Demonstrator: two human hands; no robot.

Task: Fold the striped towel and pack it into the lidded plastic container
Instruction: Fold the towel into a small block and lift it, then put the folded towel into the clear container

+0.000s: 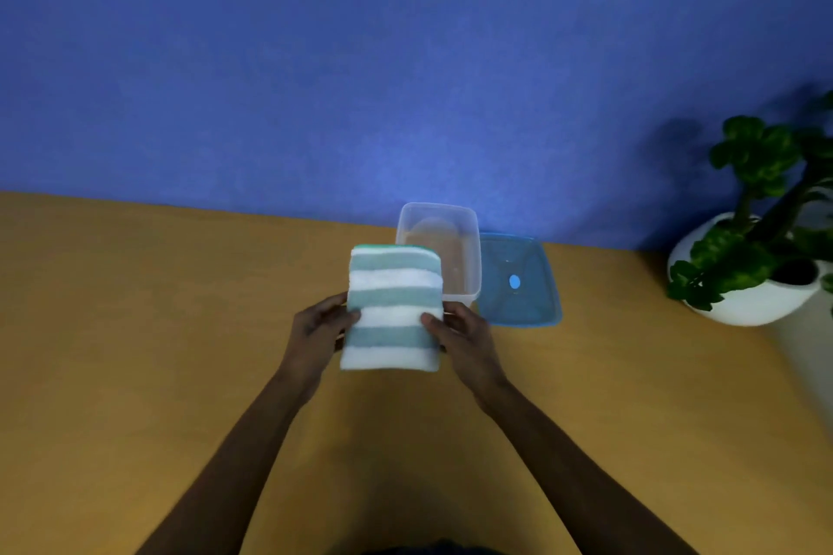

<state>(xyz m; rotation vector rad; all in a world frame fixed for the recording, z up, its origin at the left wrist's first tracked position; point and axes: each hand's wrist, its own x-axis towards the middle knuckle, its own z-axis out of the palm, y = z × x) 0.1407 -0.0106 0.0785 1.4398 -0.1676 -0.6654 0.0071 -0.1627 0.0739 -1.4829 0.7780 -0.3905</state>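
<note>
The striped towel (393,309), with pale green and white bands, is folded into a thick compact rectangle. My left hand (318,331) grips its left edge and my right hand (462,336) grips its right edge, thumbs on top. The towel is held in front of the clear plastic container (455,239), which stands open and looks empty near the wall; the towel's far end hides the container's near left corner. The container's blue translucent lid (518,282) lies flat on the table just right of the container.
The wooden table (135,329) runs up to a blue wall (360,59). A white pot with a green plant (757,257) stands at the far right of the table.
</note>
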